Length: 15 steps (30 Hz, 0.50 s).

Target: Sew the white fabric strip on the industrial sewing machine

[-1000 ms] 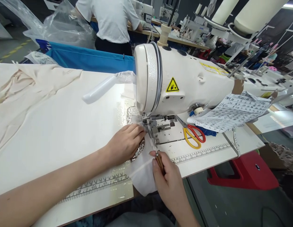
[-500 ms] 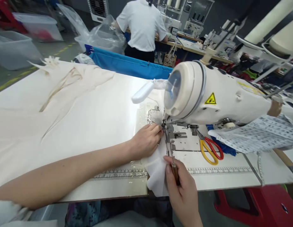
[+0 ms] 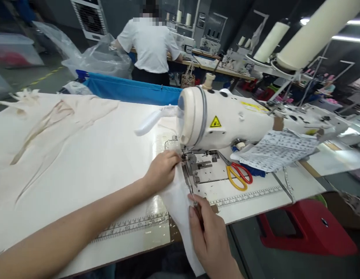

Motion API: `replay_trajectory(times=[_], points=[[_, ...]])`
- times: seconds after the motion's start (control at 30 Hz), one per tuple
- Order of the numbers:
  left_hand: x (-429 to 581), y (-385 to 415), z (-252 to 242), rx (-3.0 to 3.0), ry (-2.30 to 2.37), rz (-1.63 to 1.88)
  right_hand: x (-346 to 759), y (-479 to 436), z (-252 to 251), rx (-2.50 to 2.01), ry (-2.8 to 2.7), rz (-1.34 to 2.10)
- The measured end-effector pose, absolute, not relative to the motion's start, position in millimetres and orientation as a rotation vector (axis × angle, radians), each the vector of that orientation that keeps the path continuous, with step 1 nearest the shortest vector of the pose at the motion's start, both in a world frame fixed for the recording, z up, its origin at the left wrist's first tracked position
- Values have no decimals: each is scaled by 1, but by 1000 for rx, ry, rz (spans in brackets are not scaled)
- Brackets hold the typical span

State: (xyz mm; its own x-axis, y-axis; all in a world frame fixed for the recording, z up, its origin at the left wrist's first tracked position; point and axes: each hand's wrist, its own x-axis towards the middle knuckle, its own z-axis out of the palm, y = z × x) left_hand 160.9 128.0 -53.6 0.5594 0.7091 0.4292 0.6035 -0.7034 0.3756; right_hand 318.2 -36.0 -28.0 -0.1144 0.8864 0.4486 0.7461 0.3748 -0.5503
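A white sewing machine (image 3: pixel 223 116) stands over the table. Close beside its needle area, my left hand (image 3: pixel 162 170) pinches a piece of thin white fabric (image 3: pixel 175 201). That fabric runs from under the machine head down past the table's front edge. My right hand (image 3: pixel 209 228) is wrapped round the wooden handle of an awl (image 3: pixel 197 209), whose thin metal shaft points up toward the presser foot. The awl's tip is too small to make out against the metal parts there. The fabric passes just left of my right hand.
Scissors (image 3: pixel 237 175) with red and yellow handles lie right of the needle plate, near a printed sheet (image 3: pixel 280 149). Pale fabric (image 3: pixel 64 128) spreads over the table's left side. A red stool (image 3: pixel 307 228) stands below right. Another person (image 3: pixel 152 46) works beyond the blue cloth (image 3: pixel 130 91).
My view has swung to the right, so the machine and table appear farther left. The white fabric hangs lower past the table edge. Both hands keep their holds near the needle.
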Motion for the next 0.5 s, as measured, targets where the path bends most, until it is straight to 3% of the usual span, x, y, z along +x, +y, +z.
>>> replay_trajectory(times=[0.23,0.5], points=[[151,139,-53,2350,981,923,326,-8,-50,-1637,-1855,-53],[150,140,-51,2306,1013,863,320,8,-56,-1627,-1843,-21]])
